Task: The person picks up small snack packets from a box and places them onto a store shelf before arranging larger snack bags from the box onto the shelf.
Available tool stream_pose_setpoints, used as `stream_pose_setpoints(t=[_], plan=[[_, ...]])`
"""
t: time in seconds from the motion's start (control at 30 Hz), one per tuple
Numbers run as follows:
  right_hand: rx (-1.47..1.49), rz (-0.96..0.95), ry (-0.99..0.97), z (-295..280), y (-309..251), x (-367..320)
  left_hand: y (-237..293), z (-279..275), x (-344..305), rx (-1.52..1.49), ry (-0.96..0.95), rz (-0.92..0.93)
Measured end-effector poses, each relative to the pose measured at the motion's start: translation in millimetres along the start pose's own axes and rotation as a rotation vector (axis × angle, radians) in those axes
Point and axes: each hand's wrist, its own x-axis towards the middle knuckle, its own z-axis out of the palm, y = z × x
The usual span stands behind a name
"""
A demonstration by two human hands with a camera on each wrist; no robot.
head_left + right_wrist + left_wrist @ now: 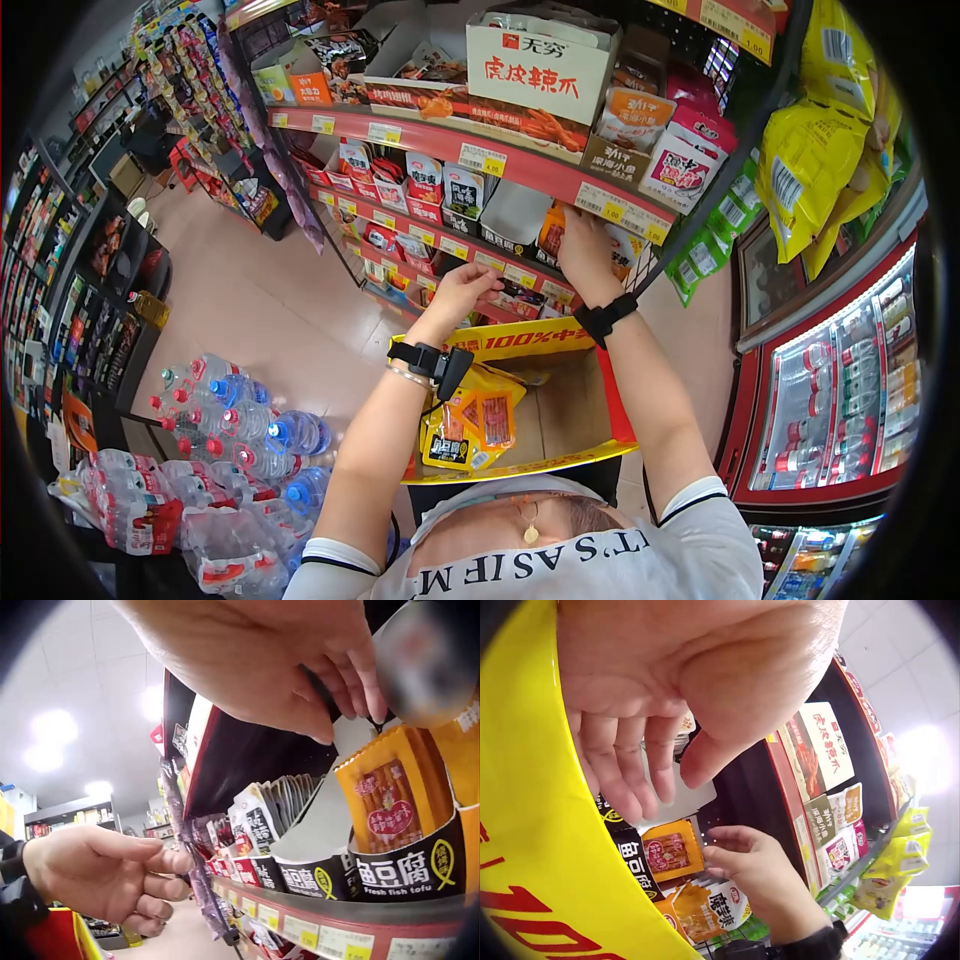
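Observation:
My right hand (585, 250) reaches into a shelf row, its fingertips right at the top edge of an orange snack packet (386, 799). That packet stands upright in a black display box (397, 879) marked "Fresh fish tofu". My left hand (466, 293) hangs in front of the lower shelves with loosely bent fingers and nothing in them. Below both arms sits a yellow and red carton (560, 425). Inside it, at its left side, lie orange and yellow snack packets (470, 420). A white-and-orange packet (718, 909) stands beside the orange one.
The red-edged shelf (440, 140) above my hands holds boxed snacks. Yellow bags (815, 150) hang at the right, above a drinks fridge (840, 390). Bottled water packs (215, 480) stand on the floor at the left. A tall snack rack (190, 90) stands farther back.

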Motion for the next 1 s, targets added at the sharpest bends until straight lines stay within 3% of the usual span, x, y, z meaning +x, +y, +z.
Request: stream_pose_setpoints(t=[0.03, 0.13, 0.2, 0.27, 0.3, 0.47, 0.6, 0.67, 0.7, 0.73, 0.8, 0.9, 1.0], plan=[[-0.154, -0.06, 0.074, 6.4, 1.0, 0.0, 0.2, -0.8, -0.2, -0.007, 0.002, -0.002], [-0.139, 0.022, -0.005, 14.9, 1.4, 0.9, -1.1, -3.3, 0.8, -0.014, 0.01, 0.001], [-0.166, -0.021, 0.052, 9.5, -3.0, -1.6, -2.1, -4.4, 2.8, -0.011, 0.016, 0.005], [-0.12, 0.099, -0.218, -3.5, -11.3, -1.6, -3.1, -5.0, 4.0, -0.015, 0.017, -0.002], [-0.165, 0.004, -0.121, 0.9, -6.6, -4.9, -3.2, -5.3, 4.6, -0.011, 0.021, -0.009], [-0.188, -0.037, -0.096, 5.3, 5.1, -6.4, -5.8, -7.3, 7.5, -0.038, 0.016, 0.007], [-0.097, 0.006, -0.014, -33.3, -24.9, -12.7, 8.9, 0.2, 0.0, 0.017, 0.002, 0.189], [0.024, -0.116, 0.023, -54.1, -41.5, -16.3, 15.1, 5.1, -5.7, 0.19, 0.033, 0.486], [0.106, -0.125, 0.008, -59.7, -46.0, -18.3, 17.9, 4.8, -7.9, 0.211, 0.0, 0.517], [0.11, -0.124, 0.005, -61.4, -47.3, -19.4, 17.1, 5.4, -7.8, 0.213, 0.002, 0.513], [0.481, -0.011, -0.202, -63.2, -47.8, -21.1, 16.5, 8.2, -8.0, -0.041, -0.152, 0.472], [0.666, -0.004, -0.347, -56.9, -43.3, -22.7, 18.0, 3.6, -13.0, -0.024, -0.213, 0.303], [0.817, -0.017, -0.347, -41.9, -36.1, -24.2, 18.7, 3.3, -15.9, 0.002, -0.228, 0.223]])
